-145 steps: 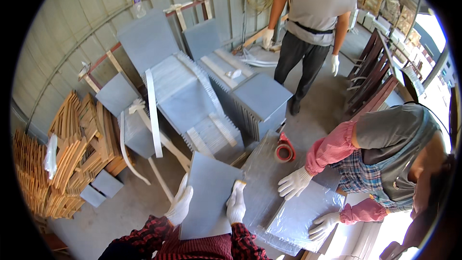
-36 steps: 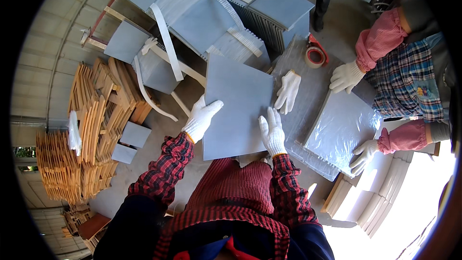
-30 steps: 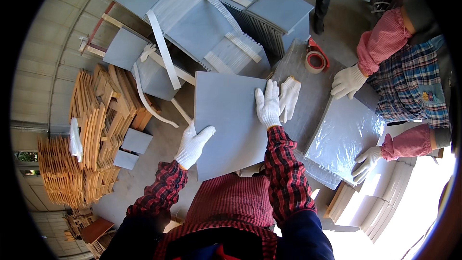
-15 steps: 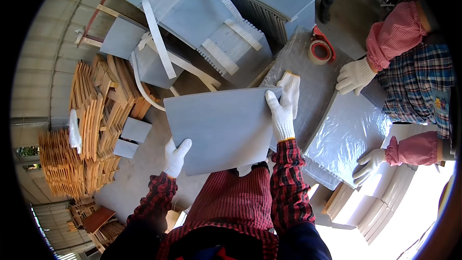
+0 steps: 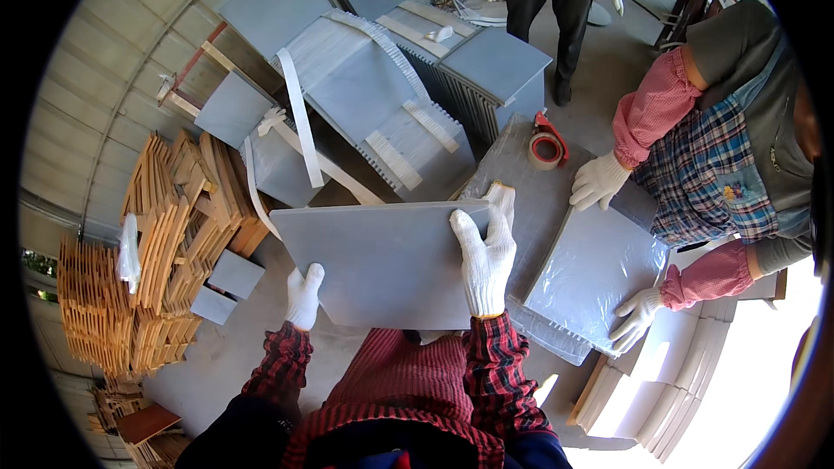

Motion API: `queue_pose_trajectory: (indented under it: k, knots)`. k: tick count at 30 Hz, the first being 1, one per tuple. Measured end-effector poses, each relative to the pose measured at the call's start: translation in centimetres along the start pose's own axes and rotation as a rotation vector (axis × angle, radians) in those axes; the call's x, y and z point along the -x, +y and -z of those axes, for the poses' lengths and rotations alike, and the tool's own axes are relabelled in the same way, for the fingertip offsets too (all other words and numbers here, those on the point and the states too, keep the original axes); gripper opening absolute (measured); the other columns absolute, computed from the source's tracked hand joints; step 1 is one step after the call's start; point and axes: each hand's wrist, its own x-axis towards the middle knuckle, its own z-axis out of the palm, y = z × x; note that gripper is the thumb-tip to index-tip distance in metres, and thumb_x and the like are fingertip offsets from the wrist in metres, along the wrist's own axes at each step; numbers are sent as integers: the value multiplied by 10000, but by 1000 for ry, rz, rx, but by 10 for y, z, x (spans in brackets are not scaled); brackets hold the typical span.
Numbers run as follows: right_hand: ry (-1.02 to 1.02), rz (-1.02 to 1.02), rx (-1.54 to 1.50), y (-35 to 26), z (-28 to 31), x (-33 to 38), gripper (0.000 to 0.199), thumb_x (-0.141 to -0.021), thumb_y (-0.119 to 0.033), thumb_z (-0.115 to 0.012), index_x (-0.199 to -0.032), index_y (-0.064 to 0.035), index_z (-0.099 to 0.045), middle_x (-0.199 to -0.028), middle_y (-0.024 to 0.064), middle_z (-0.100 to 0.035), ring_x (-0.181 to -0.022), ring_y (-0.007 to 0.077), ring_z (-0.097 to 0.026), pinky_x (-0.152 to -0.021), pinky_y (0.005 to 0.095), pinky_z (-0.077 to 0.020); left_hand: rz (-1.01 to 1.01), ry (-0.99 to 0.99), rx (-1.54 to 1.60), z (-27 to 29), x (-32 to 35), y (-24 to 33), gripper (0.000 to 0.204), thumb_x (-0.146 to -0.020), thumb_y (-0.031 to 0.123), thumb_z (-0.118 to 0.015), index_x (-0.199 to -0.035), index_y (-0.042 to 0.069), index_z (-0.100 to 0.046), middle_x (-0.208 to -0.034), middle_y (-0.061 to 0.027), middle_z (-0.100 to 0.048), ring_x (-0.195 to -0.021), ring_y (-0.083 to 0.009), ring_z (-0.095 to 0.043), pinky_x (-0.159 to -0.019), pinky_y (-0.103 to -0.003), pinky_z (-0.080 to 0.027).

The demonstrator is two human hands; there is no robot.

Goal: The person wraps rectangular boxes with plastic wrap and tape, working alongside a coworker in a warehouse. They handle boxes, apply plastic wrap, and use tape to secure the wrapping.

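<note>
I hold a flat grey tile (image 5: 382,269) in front of my red checked apron (image 5: 413,382). My left hand (image 5: 303,297), in a white knit glove, grips its left edge with the thumb on the face. The gloved right hand (image 5: 485,265) grips the upper right edge, thumb on the face; its other fingers are partly hidden. Just beyond it lies a loose white glove (image 5: 500,194) with a yellow hem, on the plastic-covered work surface (image 5: 521,182). To the right, a co-worker's gloved hands (image 5: 599,181) rest on a tile stack wrapped in clear film (image 5: 591,269).
A red tape dispenser (image 5: 547,143) lies on the covered surface. Tile stacks (image 5: 495,65) and tiles with white strips (image 5: 347,78) stand ahead. Wooden frames (image 5: 174,226) are piled left. Another person (image 5: 547,0) stands at the back. Pale boxes (image 5: 669,373) sit at lower right.
The view has tilted up, showing more of the person at the back. My hands still hold the tile, which now appears lower and more tilted. The co-worker's hands stay on the wrapped stack.
</note>
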Motion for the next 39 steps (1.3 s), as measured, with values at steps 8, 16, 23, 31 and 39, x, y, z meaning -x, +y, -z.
queue_pose_trajectory:
  k: [8,16,23,31,39]
  knots:
    - [124,443,37,3,9,-17,394,-1062,-278,-450,-1008,45,-669,-910,79,-675,-830,137,-555,-794,303,-454,-150,-70,-30,-27,-7,9,379,-947,195,-657,-1221,-62,-598,-1128,-75,-662,-1008,-158,-606,-909,-325,-488]
    - [305,-44,-382,14,17,-23,752,-1071,-573,-270,-747,-16,-656,-714,62,-625,-699,154,-549,-737,296,-453,-84,-170,18,-32,-5,-21,392,-910,183,-749,-1212,-12,-592,-1148,-59,-647,-1066,-164,-592,-950,-332,-479]
    - [319,-127,-426,48,36,-20,750,-1034,-647,-294,-704,-47,-599,-621,73,-571,-624,164,-536,-651,298,-441,13,-186,-59,-39,11,-23,346,-909,109,-739,-1207,4,-597,-1123,-52,-652,-1025,-150,-614,-925,-314,-505]
    - [239,18,-226,94,42,20,774,-1028,-659,-230,-1072,-15,-655,-1016,136,-657,-998,230,-599,-949,356,-435,-13,-384,-185,-14,22,-32,285,-916,134,-735,-1171,14,-695,-1061,-59,-719,-932,-127,-667,-853,-277,-546]
    - [-123,-213,-401,84,9,169,913,-938,-717,-440,-1610,-183,-129,-1655,154,-149,-1477,420,-248,-1133,634,-299,12,-656,-6,2,9,-55,344,-948,121,-680,-1259,-23,-652,-1184,-95,-688,-1024,-144,-664,-902,-272,-531]
